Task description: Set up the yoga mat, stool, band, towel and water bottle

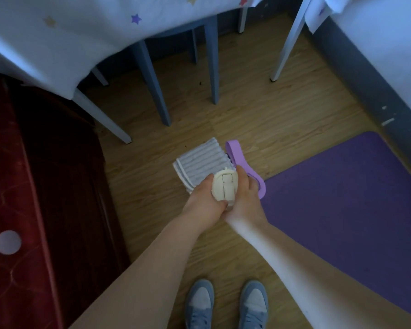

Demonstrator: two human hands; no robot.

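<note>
Both hands wrapped the bottle (224, 187) from either side: the left hand (205, 200) curled round its left flank, the right hand (244, 198) round its right, both arms stretched forward and down. The bottle stood upright, cap toward the camera, above the near corner of the folded towel (199, 160). The band (241, 162) lay just beside the towel, running away from the mat (342, 198) corner.

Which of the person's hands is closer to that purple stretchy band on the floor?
The right hand. It grips the water bottle on the side where the band shows just past its fingers. The left hand holds the bottle's other side, over the towel, farther from the band.
</note>
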